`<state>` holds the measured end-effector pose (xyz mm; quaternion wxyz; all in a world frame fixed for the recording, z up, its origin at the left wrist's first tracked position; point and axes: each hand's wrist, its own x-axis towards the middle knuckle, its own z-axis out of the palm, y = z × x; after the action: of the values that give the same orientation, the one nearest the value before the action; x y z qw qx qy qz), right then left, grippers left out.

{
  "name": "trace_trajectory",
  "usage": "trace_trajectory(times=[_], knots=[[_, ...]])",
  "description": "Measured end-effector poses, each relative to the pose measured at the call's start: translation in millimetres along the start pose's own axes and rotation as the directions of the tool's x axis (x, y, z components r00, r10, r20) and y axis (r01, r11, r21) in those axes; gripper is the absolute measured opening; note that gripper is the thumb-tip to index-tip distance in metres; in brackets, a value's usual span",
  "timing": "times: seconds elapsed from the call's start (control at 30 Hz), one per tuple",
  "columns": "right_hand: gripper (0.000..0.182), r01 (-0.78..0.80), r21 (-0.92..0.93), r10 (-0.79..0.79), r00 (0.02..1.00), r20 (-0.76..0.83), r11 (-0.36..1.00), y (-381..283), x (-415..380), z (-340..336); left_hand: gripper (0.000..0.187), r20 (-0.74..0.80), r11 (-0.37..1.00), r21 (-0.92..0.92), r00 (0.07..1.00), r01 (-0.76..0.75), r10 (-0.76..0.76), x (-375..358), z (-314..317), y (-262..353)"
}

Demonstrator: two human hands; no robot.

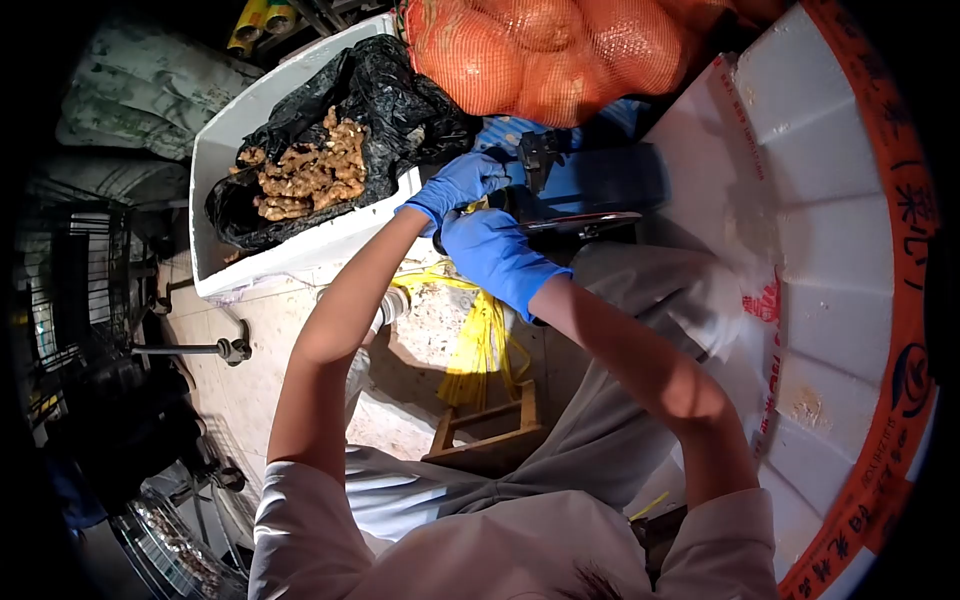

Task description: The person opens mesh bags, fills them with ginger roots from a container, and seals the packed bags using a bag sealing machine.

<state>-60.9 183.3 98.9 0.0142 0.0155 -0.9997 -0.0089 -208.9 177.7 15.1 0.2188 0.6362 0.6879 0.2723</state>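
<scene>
My left hand (462, 187), in a blue glove, is closed near the black fitting (540, 158) of a dark blue device (605, 182). Just below it, my right hand (497, 255), also gloved in blue, has its fingers curled in close to the left. A small yellowish bit shows between the two hands; the gloves mostly cover it and I cannot make out what it is. Yellow strips (478, 345) hang below the hands. To the left, knobbly ginger (315, 172) lies on a black plastic bag (395, 95) inside a white foam box (202, 235).
Orange mesh sacks (560, 60) fill the far side. A large white foam box with orange printed tape (912, 200) stands at the right. Wire racks (90, 270) and a metal rod (180, 349) are at the left. Between my legs is a wooden frame (490, 455).
</scene>
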Motion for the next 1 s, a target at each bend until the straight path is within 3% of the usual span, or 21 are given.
trace_trajectory(times=[0.1,0.17,0.2,0.23,0.3,0.33,0.37,0.4,0.5,0.57,0.6,0.7,0.77,0.83,0.93,1.0], knots=[[0.015,0.091,-0.012,-0.091,0.995,-0.027,0.996,-13.5,12.5,47.4,0.019,0.061,0.999,-0.042,0.998,-0.026,0.028,-0.7,-3.0,2.8],[0.022,0.056,0.239,-0.151,0.905,0.398,0.969,-31.3,38.8,18.5,0.022,0.026,0.996,-0.045,0.997,-0.075,0.076,-2.8,-1.0,-5.3],[0.022,0.049,0.249,-0.148,0.907,0.395,0.967,-41.0,47.7,35.3,0.024,0.018,0.998,-0.039,0.998,-0.057,0.058,-3.7,2.8,-10.2],[0.028,-0.12,0.562,-0.056,0.957,0.286,0.818,-56.7,53.6,73.8,0.024,0.03,0.998,-0.043,0.998,-0.051,0.053,-5.8,0.9,-6.0],[0.042,-0.241,0.951,0.223,0.955,0.197,0.194,-94.1,66.8,171.9,0.023,0.02,0.998,0.04,0.999,-0.047,0.046,-6.3,-6.7,6.8],[0.04,-0.181,0.969,0.416,0.904,0.096,0.171,-118.5,78.8,221.6,0.021,-0.06,0.997,0.068,0.997,-0.038,0.042,-9.4,0.2,2.9],[0.04,-0.193,0.969,0.414,0.903,0.113,0.157,-121.0,84.6,224.7,0.021,-0.049,0.998,0.056,0.998,-0.028,0.031,-10.6,2.6,1.3],[0.041,-0.48,0.828,0.255,0.873,0.417,0.291,-121.4,89.9,221.3,0.021,-0.019,0.999,0.036,0.999,-0.031,0.032,-9.9,-1.1,4.8],[0.043,-0.507,0.69,0.574,0.803,0.161,0.516,-191.0,104.1,425.3,0.021,0.077,0.999,0.039,0.997,0.011,-0.014,-9.7,-3.6,11.1],[0.041,-0.535,0.707,0.576,0.787,0.22,0.462,-170.4,112.8,380.3,0.021,-0.111,1.0,-0.019,0.994,-0.02,0.018,-17.0,-1.1,6.0],[0.04,-0.539,0.706,0.565,0.791,0.236,0.46,-163.5,112.0,366.0,0.022,-0.021,0.999,-0.051,1.0,0.015,-0.016,-11.7,-7.1,9.4],[0.037,-0.501,0.705,0.535,0.82,0.203,0.501,-143.2,112.1,324.3,0.024,-0.077,1.0,0.008,0.997,0.016,-0.016,-12.4,2.5,0.9],[0.036,-0.447,0.688,0.453,0.871,0.189,0.572,-135.1,110.3,287.2,0.023,-0.132,0.997,0.032,0.988,-0.075,0.078,-7.7,-4.4,3.0],[0.034,-0.372,0.635,0.328,0.925,0.192,0.678,-124.4,102.8,241.0,0.021,0.063,0.995,-0.049,0.994,-0.088,0.091,-0.4,-8.8,4.5],[0.032,-0.189,0.437,0.117,0.976,0.186,0.879,-89.6,76.3,140.1,0.022,0.005,0.995,0.004,0.995,-0.101,0.101,-2.7,-7.5,6.3],[0.03,-0.148,0.243,0.09,0.968,0.234,0.959,-51.5,43.4,52.4,0.021,-0.001,0.994,-0.024,0.994,-0.11,0.11,-1.6,-4.3,-0.3]])
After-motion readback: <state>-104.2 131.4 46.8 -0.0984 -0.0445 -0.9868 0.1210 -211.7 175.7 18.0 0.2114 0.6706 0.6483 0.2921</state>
